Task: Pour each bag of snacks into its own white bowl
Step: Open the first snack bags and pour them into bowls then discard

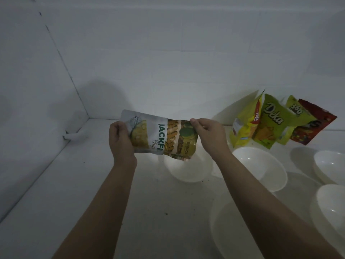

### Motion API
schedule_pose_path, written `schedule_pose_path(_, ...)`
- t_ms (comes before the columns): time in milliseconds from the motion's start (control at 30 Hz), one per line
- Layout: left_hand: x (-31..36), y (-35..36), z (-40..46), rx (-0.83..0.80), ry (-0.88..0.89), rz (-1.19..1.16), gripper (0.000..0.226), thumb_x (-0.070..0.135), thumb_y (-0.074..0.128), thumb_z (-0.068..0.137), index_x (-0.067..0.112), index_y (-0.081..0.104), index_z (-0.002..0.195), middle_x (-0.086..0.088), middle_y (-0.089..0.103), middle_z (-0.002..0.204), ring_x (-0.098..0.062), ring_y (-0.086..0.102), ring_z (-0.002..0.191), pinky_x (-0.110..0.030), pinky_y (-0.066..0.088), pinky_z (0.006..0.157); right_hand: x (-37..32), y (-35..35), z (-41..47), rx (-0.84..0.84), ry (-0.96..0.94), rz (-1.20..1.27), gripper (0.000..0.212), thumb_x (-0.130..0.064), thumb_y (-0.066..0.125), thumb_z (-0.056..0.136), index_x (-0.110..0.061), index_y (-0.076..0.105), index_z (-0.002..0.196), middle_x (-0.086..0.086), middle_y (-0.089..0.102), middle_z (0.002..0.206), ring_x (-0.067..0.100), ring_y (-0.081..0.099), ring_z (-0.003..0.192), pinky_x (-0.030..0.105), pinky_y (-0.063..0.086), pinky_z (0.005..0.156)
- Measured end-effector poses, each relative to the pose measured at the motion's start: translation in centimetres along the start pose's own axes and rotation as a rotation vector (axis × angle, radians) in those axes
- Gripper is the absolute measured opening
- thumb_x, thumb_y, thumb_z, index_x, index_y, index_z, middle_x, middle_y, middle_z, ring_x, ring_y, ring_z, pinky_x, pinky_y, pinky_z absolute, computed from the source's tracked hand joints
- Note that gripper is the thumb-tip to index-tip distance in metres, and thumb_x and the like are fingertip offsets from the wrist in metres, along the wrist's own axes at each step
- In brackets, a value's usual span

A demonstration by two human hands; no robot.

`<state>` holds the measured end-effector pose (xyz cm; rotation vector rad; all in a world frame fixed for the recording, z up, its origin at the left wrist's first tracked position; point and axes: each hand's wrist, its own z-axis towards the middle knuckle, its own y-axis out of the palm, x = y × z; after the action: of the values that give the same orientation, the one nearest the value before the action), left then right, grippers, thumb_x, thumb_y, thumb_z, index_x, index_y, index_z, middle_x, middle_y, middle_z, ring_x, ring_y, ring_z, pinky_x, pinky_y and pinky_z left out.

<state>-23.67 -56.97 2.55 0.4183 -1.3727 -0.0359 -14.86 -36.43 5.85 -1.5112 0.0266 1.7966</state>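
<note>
A person holds a glossy white-and-green foil jackfruit chips bag [160, 136] sideways above a round white plastic bowl [188, 169] near the middle of the pale stone bench [93, 184]. The left hand [119, 139] wraps the bag's top end, fingers curled round it; the right hand [207, 134] pinches the bottom end between thumb and fingers. The bag's long axis runs left to right, level, with its right end directly over the bowl, so pouring looks to call for an opened end tipped downward; whether the seal is torn cannot be told. Toward the bench's back right, crinkled yellow-green snack bags [268, 120] and a red snack pouch [313, 122] lean against the white tiled wall [168, 53]. More smooth white bowls [261, 165] sit along the right edge, nearer the right arm.
</note>
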Motion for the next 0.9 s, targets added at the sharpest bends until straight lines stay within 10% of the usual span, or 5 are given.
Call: schedule_pose_path(900, 1.1, -1.7, 2.2, -0.007, -0.040, -0.018, 0.026, 0.025, 0.052, 0.099, 0.027, 0.055, 0.072, 0.007, 0.055, 0.079, -0.013, 0.055, 0.081, -0.027, 0.047, 0.068, -0.6, 2.1, 0.4, -0.025, -0.078, 0.009, 0.029, -0.036, 0.056, 0.100, -0.024, 0.071, 0.078, -0.016, 0.063, 0.067, 0.004, 0.059, 0.069, 0.017, 0.041, 0.061)
